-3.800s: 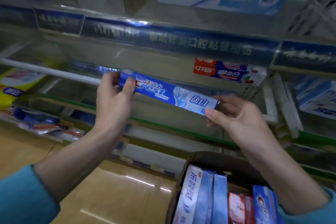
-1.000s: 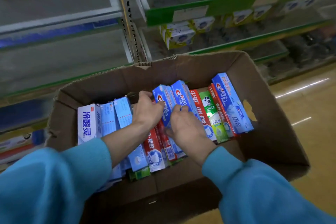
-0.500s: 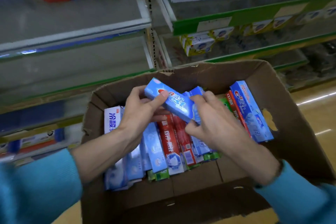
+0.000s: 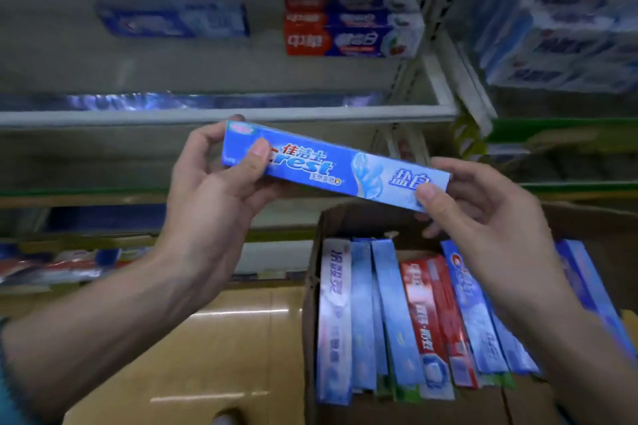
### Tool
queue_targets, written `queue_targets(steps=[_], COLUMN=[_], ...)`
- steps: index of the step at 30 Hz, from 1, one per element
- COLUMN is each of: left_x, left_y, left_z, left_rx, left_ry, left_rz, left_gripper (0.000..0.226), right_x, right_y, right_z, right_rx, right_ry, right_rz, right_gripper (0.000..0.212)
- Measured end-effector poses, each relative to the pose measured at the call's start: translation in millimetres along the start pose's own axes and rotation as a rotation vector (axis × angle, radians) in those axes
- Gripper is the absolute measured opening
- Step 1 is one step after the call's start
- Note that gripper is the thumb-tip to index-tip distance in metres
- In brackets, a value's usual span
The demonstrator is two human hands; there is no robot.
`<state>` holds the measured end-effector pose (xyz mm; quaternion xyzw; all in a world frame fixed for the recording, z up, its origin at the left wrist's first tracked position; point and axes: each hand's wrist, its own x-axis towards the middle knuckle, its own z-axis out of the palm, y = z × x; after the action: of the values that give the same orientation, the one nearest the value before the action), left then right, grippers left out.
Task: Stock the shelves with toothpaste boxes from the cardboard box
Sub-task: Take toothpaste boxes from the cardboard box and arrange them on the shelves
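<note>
The Crest toothpaste box (image 4: 336, 171), held level between the cardboard box (image 4: 312, 286) and the shelf (image 4: 221, 114), looks light, stiff but crushable, so the left hand (image 4: 210, 183) and right hand (image 4: 483, 210) sensibly pinch its ends.

Both forearms are bare and extend up into view from the lower corners, the left from lower left, the right from lower right. The left hand (image 4: 210, 193) is raised, palm turned toward the camera, fingers curled behind one end of a blue toothpaste box (image 4: 331, 166), thumb pressed flat on its front face. The right hand (image 4: 483, 214) grips the opposite end, thumb on the front near the lower edge, fingers wrapped behind. The hands are well apart and level with each other, the left slightly higher. A trace of blue sleeve shows at the far left edge.
</note>
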<state>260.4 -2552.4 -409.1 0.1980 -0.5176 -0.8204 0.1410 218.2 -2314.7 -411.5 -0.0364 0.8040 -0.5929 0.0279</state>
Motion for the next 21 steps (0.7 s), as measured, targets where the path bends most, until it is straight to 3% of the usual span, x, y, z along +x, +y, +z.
queue_targets(steps=[5,11,16,21], left_x=[31,87,150,205], left_y=[40,88,107,113], left_z=[-52,-112,-141,-139], left_rx=[0.184,0.453,0.590,0.663], left_ry=[0.116,0.242,0.286,0.326], left_rz=[0.224,0.460,0.582,0.621], left_gripper=[0.043,0.026,0.017,0.040], right_x=[28,74,124,164], right_y=[-33,-68,-89,-93], right_z=[75,163,212,241], right_rx=[0.159,0.048,-0.122,-0.222], right_ry=[0.102,0.094,0.145,0.179], right_rz=[-0.050,-0.253,-0.440,-0.456], right_gripper=[0.028,0.007,0.014,0.019])
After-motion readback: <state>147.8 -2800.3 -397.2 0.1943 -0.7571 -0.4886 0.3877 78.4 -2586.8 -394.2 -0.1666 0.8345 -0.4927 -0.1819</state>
